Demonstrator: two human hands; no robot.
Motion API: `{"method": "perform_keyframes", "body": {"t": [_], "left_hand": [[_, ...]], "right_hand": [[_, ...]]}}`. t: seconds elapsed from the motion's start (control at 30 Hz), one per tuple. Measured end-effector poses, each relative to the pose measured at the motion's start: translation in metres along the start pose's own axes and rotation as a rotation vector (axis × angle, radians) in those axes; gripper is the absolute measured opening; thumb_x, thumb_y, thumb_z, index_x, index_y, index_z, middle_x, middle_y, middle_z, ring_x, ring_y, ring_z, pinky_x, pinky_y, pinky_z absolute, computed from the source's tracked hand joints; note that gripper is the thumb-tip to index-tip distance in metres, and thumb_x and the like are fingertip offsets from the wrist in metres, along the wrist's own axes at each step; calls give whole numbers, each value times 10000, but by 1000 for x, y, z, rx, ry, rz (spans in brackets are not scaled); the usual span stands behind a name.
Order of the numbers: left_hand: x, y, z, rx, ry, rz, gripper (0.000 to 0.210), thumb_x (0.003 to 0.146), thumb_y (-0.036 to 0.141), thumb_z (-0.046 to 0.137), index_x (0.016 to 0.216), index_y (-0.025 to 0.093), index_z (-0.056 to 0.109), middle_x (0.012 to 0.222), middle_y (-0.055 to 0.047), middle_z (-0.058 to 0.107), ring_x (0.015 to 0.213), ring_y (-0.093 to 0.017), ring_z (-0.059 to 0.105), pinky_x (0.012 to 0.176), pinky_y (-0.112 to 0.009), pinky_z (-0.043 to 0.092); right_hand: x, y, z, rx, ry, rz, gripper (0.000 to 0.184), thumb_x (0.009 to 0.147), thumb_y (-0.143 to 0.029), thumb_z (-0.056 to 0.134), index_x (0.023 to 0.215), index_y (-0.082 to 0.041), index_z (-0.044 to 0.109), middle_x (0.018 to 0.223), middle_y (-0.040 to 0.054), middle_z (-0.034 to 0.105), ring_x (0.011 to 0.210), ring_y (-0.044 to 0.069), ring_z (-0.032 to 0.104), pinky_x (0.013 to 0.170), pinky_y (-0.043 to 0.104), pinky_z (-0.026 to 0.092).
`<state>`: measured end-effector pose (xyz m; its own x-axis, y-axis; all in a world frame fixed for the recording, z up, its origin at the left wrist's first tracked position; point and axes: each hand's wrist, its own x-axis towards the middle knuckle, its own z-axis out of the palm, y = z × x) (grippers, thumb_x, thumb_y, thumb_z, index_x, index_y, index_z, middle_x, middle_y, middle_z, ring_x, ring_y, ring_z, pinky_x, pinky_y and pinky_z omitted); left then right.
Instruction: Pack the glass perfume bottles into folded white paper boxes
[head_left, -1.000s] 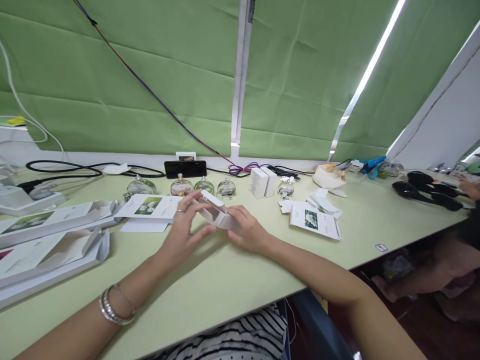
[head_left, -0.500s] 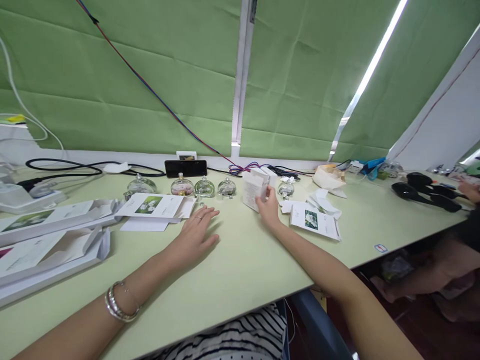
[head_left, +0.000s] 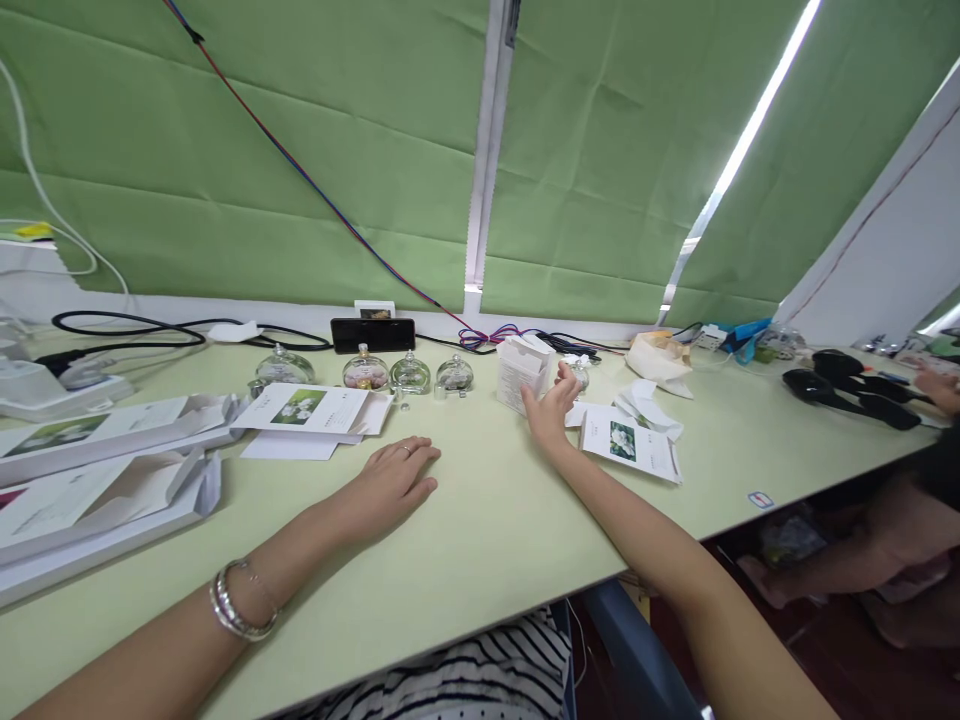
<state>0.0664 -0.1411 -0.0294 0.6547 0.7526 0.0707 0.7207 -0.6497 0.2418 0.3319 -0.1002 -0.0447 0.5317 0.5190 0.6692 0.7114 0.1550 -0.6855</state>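
My left hand (head_left: 394,478) rests on the table with its fingers stretched out and nothing in them. My right hand (head_left: 550,410) is beside a small white box (head_left: 523,372) that stands upright with its top flaps raised. Its fingers are apart; the thumb is at the box's lower right, and whether it touches cannot be made out. Just behind these fingers, a round glass bottle (head_left: 580,372) with a white top is partly hidden. Left of the box stand several round glass bottles, among them a clear one (head_left: 454,376) and a green-tinted one (head_left: 410,375).
Opened flat cartons with flower pictures lie at the left (head_left: 304,410) and right (head_left: 630,442). A dark phone (head_left: 373,335) leans at the back near cables (head_left: 517,338). At the right are black rounded objects (head_left: 855,385) and another person's hand (head_left: 937,383).
The white box has shifted slightly right. My right hand has loosened from it, its fingers moving right and spreading. My left hand has drawn slightly toward me.
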Motion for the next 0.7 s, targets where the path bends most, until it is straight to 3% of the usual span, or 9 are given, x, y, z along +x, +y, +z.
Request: {"method": "perform_keyframes", "body": {"t": [0.13,0.23,0.3,0.4,0.5,0.57,0.7], "left_hand": [[0,-2,2,4,0,3,468,907,427,305,1276,187,467,1389,-92,429,1326,-264,315,1072,-435,285],[0,-2,3,0,-12,1,474,910,423,303,1287,181,459,1398,-98,416,1331,-267,302,1077,-441,273],[0,-2,3,2,-2,9,465,911,416,304,1277,181,466,1389,-98,422,1323,-267,311,1076,-440,272],[0,-2,3,7,10,21,447,910,404,305,1262,187,475,1371,-98,438,1302,-264,342,1064,-438,287],[1,-2,3,15,8,18,440,910,397,303,1260,195,476,1366,-95,443,1299,-261,348,1061,-434,288],[1,-1,3,16,8,17,442,909,398,303,1262,196,476,1369,-93,443,1306,-261,339,1064,-434,283],[0,-2,3,13,10,28,446,911,401,302,1262,188,477,1371,-100,443,1310,-265,332,1063,-441,285]], "right_hand": [[-4,-5,-2,8,42,-169,595,752,-291,541,1261,-151,267,1219,182,345,1144,297,346,968,524,310],[-9,-10,-5,50,81,-405,482,794,-273,499,1228,-159,323,1165,170,401,1135,284,374,967,510,320],[-14,-15,-8,94,-34,-603,362,828,-231,460,1181,-179,397,1088,144,479,1069,257,450,935,467,363],[-24,-22,-7,130,-406,-792,237,863,-146,400,1059,-197,524,942,96,589,920,208,545,828,369,430],[-33,-27,-3,50,-741,-807,228,865,-105,408,964,-186,597,890,77,641,850,188,577,767,323,436],[-36,-29,0,-7,-863,-753,223,864,-102,431,959,-186,615,915,69,663,852,182,590,774,315,428],[-32,-29,0,1,-809,-589,256,907,-174,374,1005,-199,609,904,48,675,814,177,597,801,330,420]]}}
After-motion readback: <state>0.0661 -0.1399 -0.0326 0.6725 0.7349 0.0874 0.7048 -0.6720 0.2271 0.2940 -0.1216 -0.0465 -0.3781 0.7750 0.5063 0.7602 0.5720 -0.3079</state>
